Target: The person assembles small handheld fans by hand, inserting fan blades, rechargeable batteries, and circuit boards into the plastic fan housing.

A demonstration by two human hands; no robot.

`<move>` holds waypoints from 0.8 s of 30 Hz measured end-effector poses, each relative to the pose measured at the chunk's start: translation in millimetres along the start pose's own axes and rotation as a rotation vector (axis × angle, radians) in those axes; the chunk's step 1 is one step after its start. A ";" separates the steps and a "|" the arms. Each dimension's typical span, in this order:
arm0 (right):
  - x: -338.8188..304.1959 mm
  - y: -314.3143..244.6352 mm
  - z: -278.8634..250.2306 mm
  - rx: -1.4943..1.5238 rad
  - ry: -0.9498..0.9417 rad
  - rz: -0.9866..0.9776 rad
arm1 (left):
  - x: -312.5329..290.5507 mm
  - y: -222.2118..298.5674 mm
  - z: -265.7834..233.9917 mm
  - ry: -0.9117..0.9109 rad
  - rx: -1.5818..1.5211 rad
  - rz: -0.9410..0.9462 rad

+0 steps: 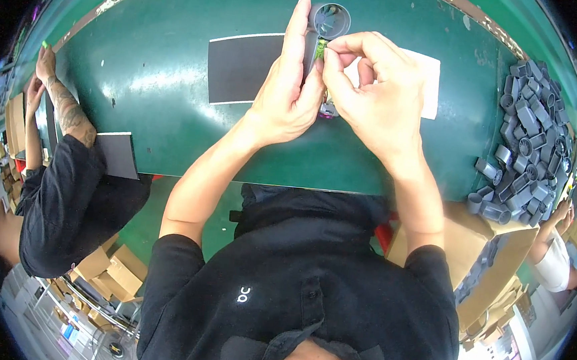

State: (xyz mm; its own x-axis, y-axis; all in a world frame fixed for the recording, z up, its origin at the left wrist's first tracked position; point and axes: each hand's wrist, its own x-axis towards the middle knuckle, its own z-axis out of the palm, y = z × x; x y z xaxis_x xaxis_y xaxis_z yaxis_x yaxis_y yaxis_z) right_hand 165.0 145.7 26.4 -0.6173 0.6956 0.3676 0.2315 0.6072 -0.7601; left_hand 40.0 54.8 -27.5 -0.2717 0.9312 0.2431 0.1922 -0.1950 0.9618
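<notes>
A grey plastic housing [331,20] with a round, finned opening lies at the middle of the green table. Along its left side stretch the long fingers of my left hand [283,96], its thumb bent in toward the part, steadying it. My right hand [385,86] pinches a small green piece, perhaps a circuit board [321,49], just below the round opening. Under my hands a small silver and purple piece [328,110] partly shows. The rest of the housing is hidden by my fingers.
A black sheet [243,68] lies left of my hands, a white sheet [430,83] right. Grey plastic housings [529,130] pile at the table's right end, above a cardboard box [442,234]. A co-worker [82,209] works at the left; another person's arm [544,241] shows far right.
</notes>
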 end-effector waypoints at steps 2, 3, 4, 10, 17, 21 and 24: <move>-0.6 0.0 1.7 -0.048 0.023 -0.055 | 0.9 -2.8 1.1 0.024 0.045 0.075; -1.0 0.4 2.0 -0.049 0.024 -0.055 | 1.4 -2.6 0.9 0.023 0.045 0.076; -1.5 0.9 2.2 -0.049 0.025 -0.068 | 1.7 -2.0 0.2 0.022 0.076 0.097; -2.1 0.7 3.9 -0.096 0.035 -0.130 | 3.7 1.2 -1.1 0.031 0.141 0.161; -2.9 2.4 4.8 -0.113 -0.054 -0.221 | 2.4 -6.2 -4.9 0.047 0.044 0.098; -2.1 4.2 3.6 -0.094 -0.094 -0.249 | 2.1 -11.2 -6.0 0.050 -0.013 0.044; -1.9 4.6 2.4 -0.111 -0.108 -0.241 | 2.2 -13.3 -8.4 0.031 0.010 0.046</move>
State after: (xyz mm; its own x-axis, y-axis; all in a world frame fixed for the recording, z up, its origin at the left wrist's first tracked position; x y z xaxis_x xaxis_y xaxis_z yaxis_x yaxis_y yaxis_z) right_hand 165.5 146.3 20.9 -0.7399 0.4846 0.4666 0.1456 0.7925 -0.5922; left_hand 28.9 56.8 -38.8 -0.2910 0.9114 0.2909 0.2149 -0.2340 0.9482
